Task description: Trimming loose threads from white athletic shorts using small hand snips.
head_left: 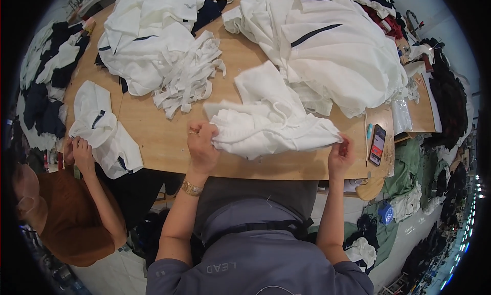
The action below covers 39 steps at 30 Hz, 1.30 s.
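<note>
A crumpled white garment [271, 123] lies across the near part of the wooden table [163, 141]. My left hand [201, 144] grips its left end, fingers closed on the bunched cloth; a gold watch sits on that wrist. My right hand [341, 153] pinches the garment's right tip near the table's front edge. The cloth stretches between both hands.
White garments with dark stripes are piled at the back right [332, 44] and back left [148, 34], beside loose white strips [189, 75]. A phone [378, 144] lies at the right. At the left another person's hands [79, 150] work on a white garment [105, 128].
</note>
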{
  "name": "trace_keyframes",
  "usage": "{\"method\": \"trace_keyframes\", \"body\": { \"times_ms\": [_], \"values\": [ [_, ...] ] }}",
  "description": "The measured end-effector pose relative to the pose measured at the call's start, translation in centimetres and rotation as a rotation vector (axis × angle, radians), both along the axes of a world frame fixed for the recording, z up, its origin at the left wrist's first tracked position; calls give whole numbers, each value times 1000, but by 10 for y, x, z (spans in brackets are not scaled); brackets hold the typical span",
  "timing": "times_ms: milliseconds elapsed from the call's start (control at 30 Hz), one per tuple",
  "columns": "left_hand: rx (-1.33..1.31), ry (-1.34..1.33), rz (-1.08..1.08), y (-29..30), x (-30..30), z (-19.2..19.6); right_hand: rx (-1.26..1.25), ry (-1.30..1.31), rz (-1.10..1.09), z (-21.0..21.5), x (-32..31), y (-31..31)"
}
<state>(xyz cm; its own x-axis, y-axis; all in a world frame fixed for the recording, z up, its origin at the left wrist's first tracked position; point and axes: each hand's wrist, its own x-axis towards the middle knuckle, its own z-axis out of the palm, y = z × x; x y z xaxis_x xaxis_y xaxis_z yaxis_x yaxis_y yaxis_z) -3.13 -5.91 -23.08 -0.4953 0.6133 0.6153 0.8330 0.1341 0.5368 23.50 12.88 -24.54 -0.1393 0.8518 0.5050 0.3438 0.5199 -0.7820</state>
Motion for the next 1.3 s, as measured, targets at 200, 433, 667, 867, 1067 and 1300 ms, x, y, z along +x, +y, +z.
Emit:
{"method": "trace_keyframes", "body": {
  "times_ms": [200,433,667,867,1067,1300],
  "values": [
    [-594,-277,-223,-28,-1,-5,-377,-144,177,-22,30,-19],
    [-385,-323,-298,-11,2,34,-259,-38,140,29,-15,-10],
    [-370,-218,-323,46,42,18,-256,-155,311,24,-52,-15],
    [-473,-64,-348,58,53,10,-259,-168,300,16,-61,-34],
    [-305,-452,-322,49,54,26,-448,94,364,30,-72,-55],
    [-209,-458,-339,45,59,40,-98,-35,357,42,-87,-66]
  ]
}}
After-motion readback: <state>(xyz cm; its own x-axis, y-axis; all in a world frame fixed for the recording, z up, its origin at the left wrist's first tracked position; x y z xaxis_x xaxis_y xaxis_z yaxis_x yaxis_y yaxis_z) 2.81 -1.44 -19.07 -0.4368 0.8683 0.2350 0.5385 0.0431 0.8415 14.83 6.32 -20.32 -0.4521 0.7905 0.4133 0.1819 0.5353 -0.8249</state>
